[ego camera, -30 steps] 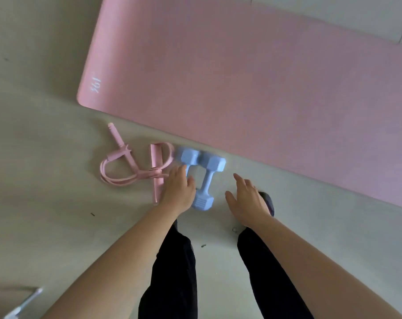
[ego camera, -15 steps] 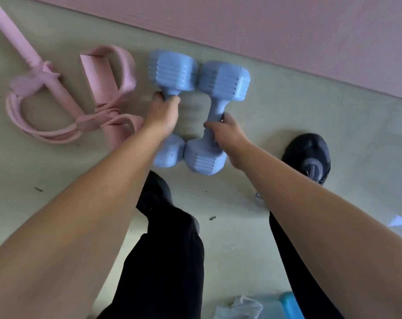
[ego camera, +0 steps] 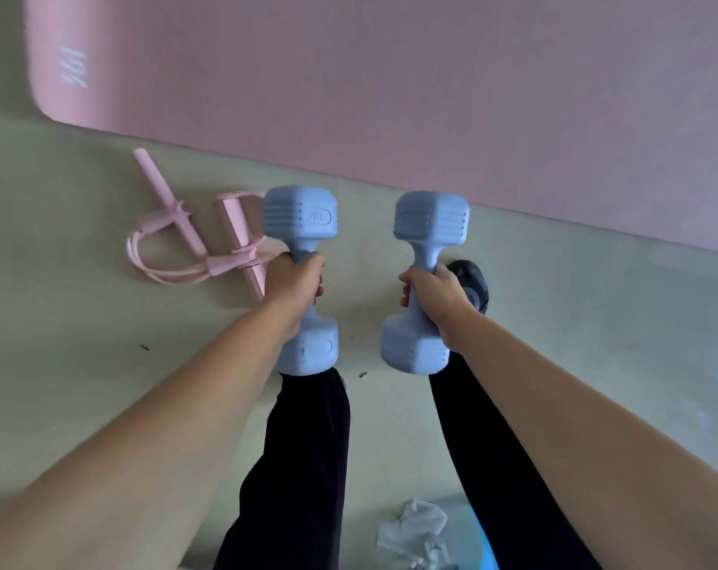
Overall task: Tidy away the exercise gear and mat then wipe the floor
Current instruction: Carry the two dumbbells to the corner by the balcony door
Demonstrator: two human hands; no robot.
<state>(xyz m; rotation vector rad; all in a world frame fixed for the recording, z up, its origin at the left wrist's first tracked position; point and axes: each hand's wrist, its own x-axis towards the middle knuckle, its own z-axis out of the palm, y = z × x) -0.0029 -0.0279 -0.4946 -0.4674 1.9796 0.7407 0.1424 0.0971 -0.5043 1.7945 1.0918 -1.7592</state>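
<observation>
Gripping dumbbells (ego camera: 300, 218), left hand (ego camera: 295, 283), right hand (ego camera: 436, 294); cloth (ego camera: 419, 528) at blue container (ego camera: 485, 549)

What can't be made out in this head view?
Left dumbbell handle: hidden inside the left hand.
Pink mat: cut off at top and right edges.
Blue object beside crumpled cloth: cut by bottom edge, unidentifiable.
Black shoe: partly behind the right hand.

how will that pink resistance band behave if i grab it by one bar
The pink resistance band will probably flop: its thin tubes lie in loose loops. The two bars look stiff, so the other would likely dangle.
</observation>
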